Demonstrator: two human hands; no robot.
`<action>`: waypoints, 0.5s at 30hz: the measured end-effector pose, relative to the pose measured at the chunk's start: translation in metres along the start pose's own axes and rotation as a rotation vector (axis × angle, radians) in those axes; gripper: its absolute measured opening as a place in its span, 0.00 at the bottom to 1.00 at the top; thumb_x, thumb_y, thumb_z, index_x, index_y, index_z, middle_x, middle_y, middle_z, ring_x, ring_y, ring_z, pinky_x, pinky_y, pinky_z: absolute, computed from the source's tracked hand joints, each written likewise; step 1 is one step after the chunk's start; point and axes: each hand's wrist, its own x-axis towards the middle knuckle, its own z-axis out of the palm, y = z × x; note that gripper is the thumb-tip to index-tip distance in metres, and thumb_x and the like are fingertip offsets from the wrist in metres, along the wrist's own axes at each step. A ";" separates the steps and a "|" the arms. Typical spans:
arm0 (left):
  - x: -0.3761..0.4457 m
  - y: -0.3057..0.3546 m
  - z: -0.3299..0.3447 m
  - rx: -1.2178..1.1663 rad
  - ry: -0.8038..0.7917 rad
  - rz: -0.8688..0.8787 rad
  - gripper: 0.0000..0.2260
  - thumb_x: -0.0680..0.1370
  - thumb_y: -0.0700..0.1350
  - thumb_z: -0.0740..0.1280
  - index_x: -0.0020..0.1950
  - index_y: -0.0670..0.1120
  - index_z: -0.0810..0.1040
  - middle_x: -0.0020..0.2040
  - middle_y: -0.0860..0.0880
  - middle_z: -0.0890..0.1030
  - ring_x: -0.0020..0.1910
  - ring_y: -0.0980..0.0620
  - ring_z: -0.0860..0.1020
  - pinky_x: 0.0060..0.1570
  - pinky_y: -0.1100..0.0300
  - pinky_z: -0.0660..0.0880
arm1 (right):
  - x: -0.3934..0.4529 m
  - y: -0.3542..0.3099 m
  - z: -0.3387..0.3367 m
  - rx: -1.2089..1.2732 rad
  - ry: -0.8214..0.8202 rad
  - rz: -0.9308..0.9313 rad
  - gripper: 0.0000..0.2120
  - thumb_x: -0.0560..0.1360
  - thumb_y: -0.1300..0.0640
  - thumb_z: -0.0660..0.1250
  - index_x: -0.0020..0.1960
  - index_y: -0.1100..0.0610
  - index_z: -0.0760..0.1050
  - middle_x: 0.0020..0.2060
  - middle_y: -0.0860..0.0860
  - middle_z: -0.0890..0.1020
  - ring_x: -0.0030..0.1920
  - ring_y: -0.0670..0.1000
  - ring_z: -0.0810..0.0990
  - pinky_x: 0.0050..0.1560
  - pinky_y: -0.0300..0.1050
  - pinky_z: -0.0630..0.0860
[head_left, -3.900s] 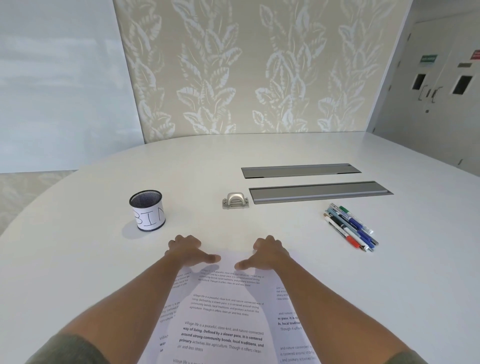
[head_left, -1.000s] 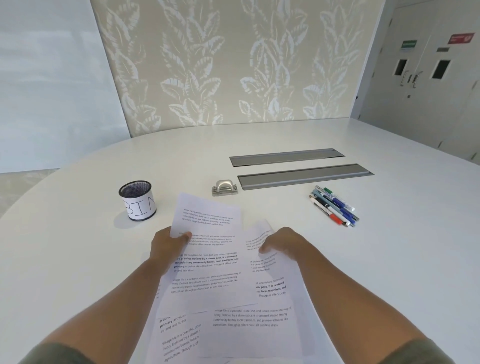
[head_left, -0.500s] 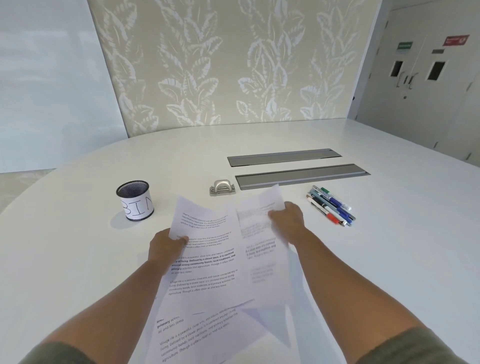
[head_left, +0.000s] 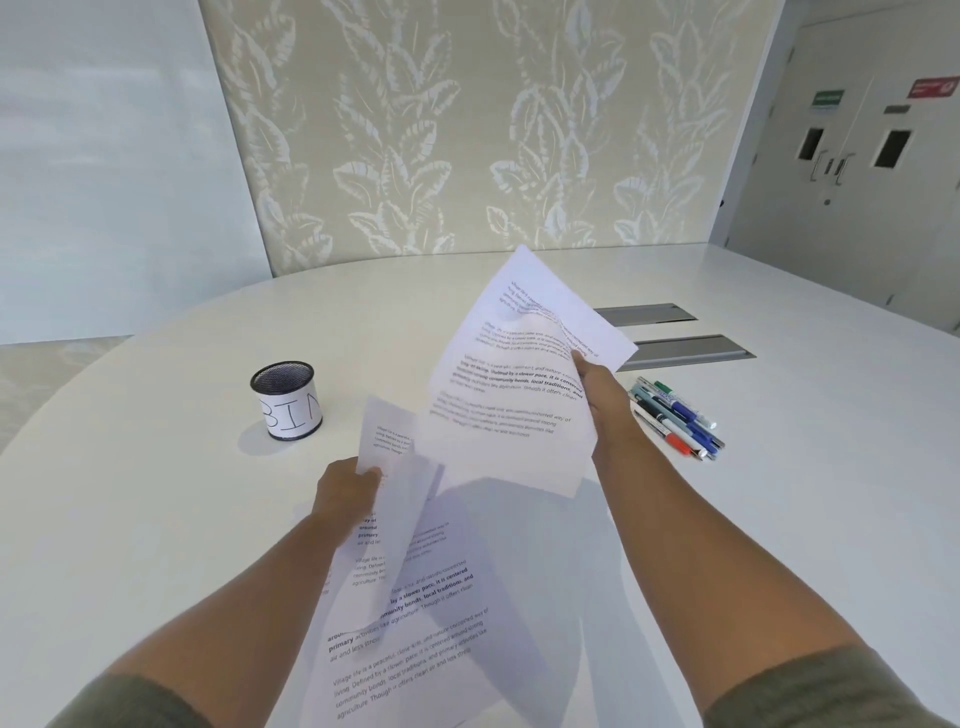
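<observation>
My right hand (head_left: 597, 387) grips the right edge of a printed sheet (head_left: 511, 384) and holds it up above the table, tilted to the right. A second printed sheet (head_left: 395, 467) is held at its left edge by my left hand (head_left: 345, 493), lower and nearer to me. More printed pages (head_left: 415, 623) lie flat on the white table (head_left: 156, 519) under my forearms.
A black mesh cup labelled BIN (head_left: 287, 401) stands at the left. A bundle of pens and markers (head_left: 675, 418) lies at the right. Two grey cable hatches (head_left: 691, 348) are set into the table behind the raised sheet.
My right hand has lifted its sheet up and to the right, away from the stack. The raised sheet now hides the small metal object seen earlier. My left hand's sheet has stayed low.
</observation>
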 end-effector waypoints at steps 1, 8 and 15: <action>0.000 0.001 0.000 -0.009 -0.005 -0.003 0.08 0.80 0.42 0.65 0.44 0.40 0.80 0.39 0.43 0.81 0.37 0.44 0.77 0.38 0.57 0.70 | 0.001 0.002 0.000 0.059 -0.011 0.005 0.17 0.73 0.59 0.74 0.61 0.59 0.79 0.55 0.52 0.85 0.46 0.54 0.84 0.47 0.48 0.82; -0.003 0.007 0.000 -0.036 -0.030 -0.049 0.11 0.81 0.44 0.61 0.50 0.42 0.82 0.47 0.43 0.84 0.46 0.42 0.82 0.48 0.54 0.77 | 0.003 0.016 -0.006 -0.026 0.041 -0.109 0.10 0.76 0.60 0.72 0.55 0.62 0.78 0.43 0.51 0.83 0.35 0.49 0.79 0.24 0.35 0.76; -0.005 0.015 0.000 -0.187 -0.196 -0.100 0.09 0.84 0.41 0.61 0.46 0.45 0.77 0.46 0.46 0.79 0.46 0.46 0.74 0.46 0.60 0.70 | 0.012 0.055 -0.022 -0.697 -0.015 -0.288 0.06 0.73 0.54 0.73 0.49 0.53 0.81 0.45 0.46 0.85 0.46 0.49 0.84 0.51 0.45 0.80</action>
